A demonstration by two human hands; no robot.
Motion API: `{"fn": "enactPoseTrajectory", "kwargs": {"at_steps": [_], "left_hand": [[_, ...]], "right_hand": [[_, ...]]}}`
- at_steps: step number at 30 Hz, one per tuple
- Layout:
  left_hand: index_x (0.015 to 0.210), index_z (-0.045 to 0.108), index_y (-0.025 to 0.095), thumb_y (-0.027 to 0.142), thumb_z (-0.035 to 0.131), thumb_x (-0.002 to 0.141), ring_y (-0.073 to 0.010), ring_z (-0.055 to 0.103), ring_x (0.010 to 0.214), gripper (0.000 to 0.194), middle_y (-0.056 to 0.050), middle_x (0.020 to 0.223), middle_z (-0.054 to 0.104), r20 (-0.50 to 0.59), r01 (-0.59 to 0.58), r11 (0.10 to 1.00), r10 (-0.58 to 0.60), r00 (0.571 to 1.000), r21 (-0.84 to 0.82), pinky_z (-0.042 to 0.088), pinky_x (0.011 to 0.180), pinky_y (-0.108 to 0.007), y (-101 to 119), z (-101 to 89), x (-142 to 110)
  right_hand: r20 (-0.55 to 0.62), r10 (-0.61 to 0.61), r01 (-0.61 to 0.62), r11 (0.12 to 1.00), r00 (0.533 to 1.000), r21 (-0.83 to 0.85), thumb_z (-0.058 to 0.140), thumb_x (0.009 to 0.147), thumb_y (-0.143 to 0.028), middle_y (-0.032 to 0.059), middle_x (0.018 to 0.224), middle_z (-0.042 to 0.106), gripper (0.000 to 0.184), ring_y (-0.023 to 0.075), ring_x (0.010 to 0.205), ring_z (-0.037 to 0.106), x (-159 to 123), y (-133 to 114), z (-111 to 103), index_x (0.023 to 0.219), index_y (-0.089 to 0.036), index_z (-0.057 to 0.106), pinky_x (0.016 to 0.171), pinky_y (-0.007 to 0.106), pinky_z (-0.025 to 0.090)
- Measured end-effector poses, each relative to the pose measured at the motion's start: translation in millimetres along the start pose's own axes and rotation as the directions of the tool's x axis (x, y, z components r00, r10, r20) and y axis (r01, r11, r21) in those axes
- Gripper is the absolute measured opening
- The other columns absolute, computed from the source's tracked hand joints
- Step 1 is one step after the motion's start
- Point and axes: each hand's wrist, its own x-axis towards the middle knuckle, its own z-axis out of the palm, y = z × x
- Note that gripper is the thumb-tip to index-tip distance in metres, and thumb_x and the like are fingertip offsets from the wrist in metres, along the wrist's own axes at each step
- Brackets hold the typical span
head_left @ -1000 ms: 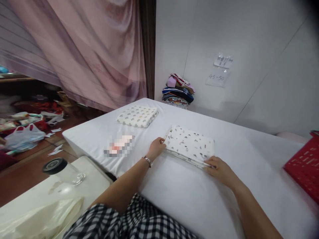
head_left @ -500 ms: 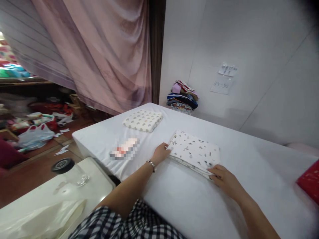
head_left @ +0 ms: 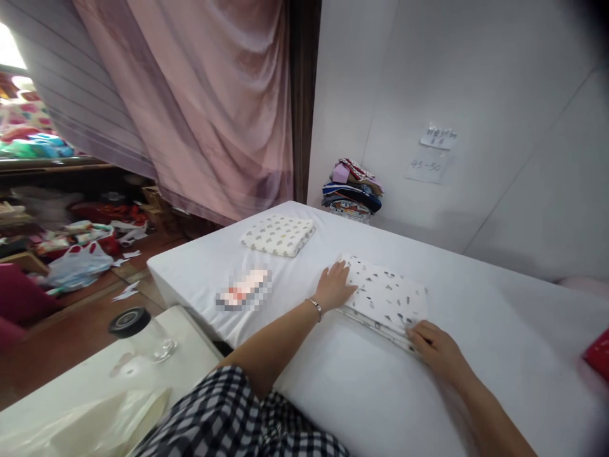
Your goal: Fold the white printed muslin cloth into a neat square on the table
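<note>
A folded white cloth with small dark prints (head_left: 385, 292) lies on the white-covered table (head_left: 342, 368) in front of me. My left hand (head_left: 334, 287) rests flat on its left end, fingers spread. At the near right corner, my right hand (head_left: 431, 343) pinches the folded edge between thumb and fingers. Farther back on the table sits another folded cloth, cream with grey prints (head_left: 278, 235). Left of my left hand lies a pixelated flat object (head_left: 244, 289) whose kind I cannot make out.
A side table (head_left: 190, 336) at the left holds a clear jar with a black lid (head_left: 130, 322) and a pale plastic sheet (head_left: 95, 425). Folded clothes (head_left: 352, 190) are piled by the wall. Something red (head_left: 598, 355) sits at the right edge.
My left hand has let go of the cloth's near left corner and moved up onto its left end, fingers now spread. My right hand stays at the near right corner.
</note>
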Motion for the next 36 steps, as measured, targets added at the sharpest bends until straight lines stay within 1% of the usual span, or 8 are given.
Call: {"fn": "enactPoseTrajectory", "kwargs": {"at_steps": [3,12,19,21,24,27,31,36], "left_hand": [[0.132,0.036,0.021,0.051,0.033,0.085,-0.0244,0.026,0.132,0.056,-0.006,0.149,0.02,0.105,0.061,0.997,-0.064,0.992,0.036,0.023,0.106,-0.043,-7,14.2,0],[0.131,0.038,0.023,0.051,0.034,0.085,-0.0234,0.028,0.13,0.054,-0.004,0.149,0.022,0.065,0.084,0.996,-0.084,0.994,0.004,0.024,0.105,-0.04,-13,19.2,-4],[0.127,0.041,0.023,0.049,0.03,0.088,-0.0232,0.033,0.127,0.048,-0.004,0.148,0.025,0.039,0.087,0.996,-0.087,0.995,-0.015,0.026,0.103,-0.042,-13,17.9,-5],[0.127,0.04,0.022,0.046,0.032,0.088,-0.0236,0.034,0.126,0.047,-0.005,0.147,0.026,0.024,0.079,0.997,-0.079,0.997,0.0,0.027,0.102,-0.043,-13,18.9,-5],[0.127,0.041,0.022,0.043,0.034,0.087,-0.0244,0.035,0.125,0.045,-0.005,0.147,0.026,0.004,0.067,0.998,-0.067,0.998,0.019,0.027,0.102,-0.043,-14,21.2,-5],[0.127,0.04,0.021,0.041,0.035,0.086,-0.0251,0.035,0.124,0.046,-0.006,0.147,0.026,-0.006,0.057,0.998,-0.057,0.998,0.016,0.028,0.101,-0.043,-17,23.5,-5],[0.129,0.039,0.021,0.039,0.035,0.086,-0.0246,0.035,0.125,0.047,-0.006,0.147,0.027,-0.01,0.055,0.998,-0.055,0.998,-0.01,0.027,0.102,-0.042,-19,24.2,-6],[0.129,0.041,0.022,0.035,0.036,0.086,-0.0238,0.035,0.124,0.046,-0.003,0.148,0.025,-0.001,0.062,0.998,-0.062,0.998,-0.032,0.026,0.102,-0.04,-20,22.2,-7]], "right_hand": [[-0.049,-0.002,0.005,0.998,0.999,0.055,0.039,0.086,-0.051,-0.0009,0.062,0.043,0.043,0.0144,0.061,0.046,2,9,3,0.055,-0.02,0.04,0.06,0.027,0.038],[-0.066,0.104,-0.091,0.979,0.992,0.182,0.044,0.082,-0.052,-0.0022,0.057,0.041,0.044,0.0128,0.056,0.042,6,7,1,0.052,-0.02,0.038,0.054,0.025,0.036],[0.009,0.223,-0.223,0.974,0.975,0.044,0.047,0.078,-0.052,-0.0011,0.054,0.052,0.04,0.0144,0.054,0.048,18,-1,-9,0.054,-0.02,0.053,0.053,0.026,0.037],[-0.063,0.197,-0.197,0.98,0.978,0.005,0.046,0.079,-0.05,0.0012,0.062,0.06,0.038,0.0166,0.062,0.054,32,-13,-13,0.06,-0.02,0.059,0.058,0.027,0.042],[-0.187,0.098,-0.093,0.995,0.978,0.033,0.043,0.082,-0.047,0.0053,0.099,0.066,0.036,0.0206,0.089,0.059,61,-41,-12,0.09,-0.021,0.066,0.074,0.03,0.046],[-0.234,-0.009,-0.008,0.998,0.972,-0.07,0.036,0.086,-0.049,0.0065,0.137,0.044,0.049,0.0229,0.124,0.04,92,-62,5,0.123,-0.022,0.053,0.093,0.035,0.04],[-0.031,0.038,-0.045,0.952,0.999,-0.303,0.029,0.088,-0.054,0.0088,0.149,0.02,0.065,0.0236,0.138,0.009,110,-63,50,0.139,-0.015,0.033,0.11,0.044,0.012],[0.176,0.177,-0.103,0.926,0.968,-0.363,0.021,0.088,-0.06,0.0087,0.15,0.013,0.069,0.0245,0.138,0.006,114,-51,69,0.141,-0.017,0.027,0.109,0.046,0.008]]}}
